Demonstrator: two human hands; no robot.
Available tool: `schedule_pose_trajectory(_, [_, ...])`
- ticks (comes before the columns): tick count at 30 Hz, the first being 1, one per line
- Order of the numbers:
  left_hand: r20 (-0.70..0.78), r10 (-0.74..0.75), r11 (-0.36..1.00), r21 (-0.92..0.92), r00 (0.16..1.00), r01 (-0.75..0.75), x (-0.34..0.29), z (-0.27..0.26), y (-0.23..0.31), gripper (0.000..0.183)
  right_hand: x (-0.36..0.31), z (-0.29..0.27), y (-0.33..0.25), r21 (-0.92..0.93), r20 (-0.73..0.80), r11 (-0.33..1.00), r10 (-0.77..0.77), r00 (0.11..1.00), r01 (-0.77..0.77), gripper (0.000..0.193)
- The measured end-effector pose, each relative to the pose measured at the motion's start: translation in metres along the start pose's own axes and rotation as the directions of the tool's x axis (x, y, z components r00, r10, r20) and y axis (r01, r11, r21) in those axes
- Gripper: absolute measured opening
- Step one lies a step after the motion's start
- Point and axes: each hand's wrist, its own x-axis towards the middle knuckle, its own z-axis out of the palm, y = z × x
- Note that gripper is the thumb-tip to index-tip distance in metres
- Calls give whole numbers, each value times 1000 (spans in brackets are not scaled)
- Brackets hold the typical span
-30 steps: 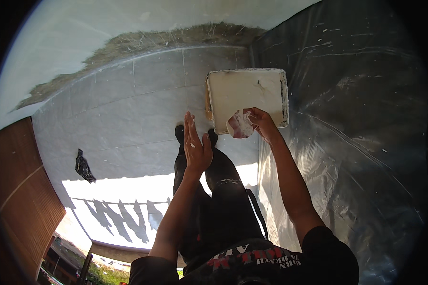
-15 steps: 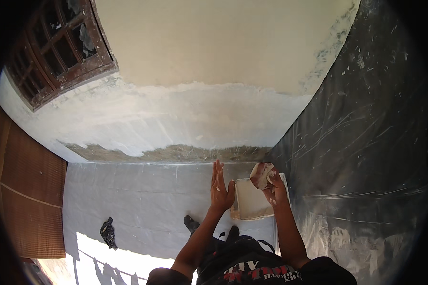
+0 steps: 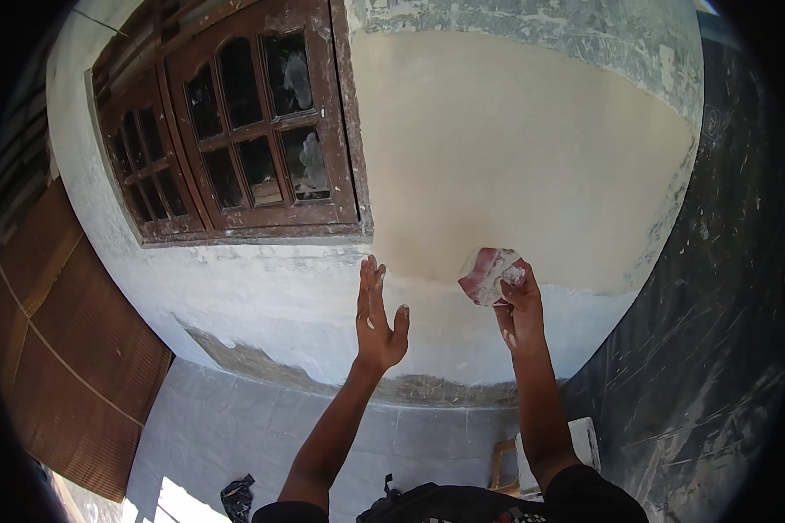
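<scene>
My right hand is closed round a flat, many-sided reddish piece smeared with white paste. The thumb presses on its face; whether it is a scraper or a cut sheet I cannot tell. My left hand is raised, palm inward, its fingers stretched out and dotted with white paste; nothing is in it. Both hands are in front of the wall, which has a smooth cream patch above and a whiter band below. I cannot make out that either hand touches it.
A brown wooden window is at the upper left. Dark sheeting hangs at the right, and a woven brown screen stands at the left. Below are a paste-marked white box, a black plastic bag and the grey floor covering.
The view has tilted up, showing more window and wall. My right hand with the reddish piece has moved from over the box to before the wall; my left hand stays open.
</scene>
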Motion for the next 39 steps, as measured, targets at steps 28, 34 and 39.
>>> schedule_pose_trajectory(28, [-151, 490, 844, 330, 858, -424, 406, -3, -202, 66, 321, 293, -53, -293, 932, -635, -358, 63, 715, 45])
schedule_pose_trajectory(34, [-124, 516, 831, 313, 847, -460, 403, 5, -214, 66, 333, 293, -29, -280, 958, -835, -274, 82, 474, 55])
schedule_pose_trajectory(39, [-136, 554, 812, 306, 821, -498, 405, 3, -218, 63, 342, 288, -11, -284, 959, -887, -265, 101, 365, 54])
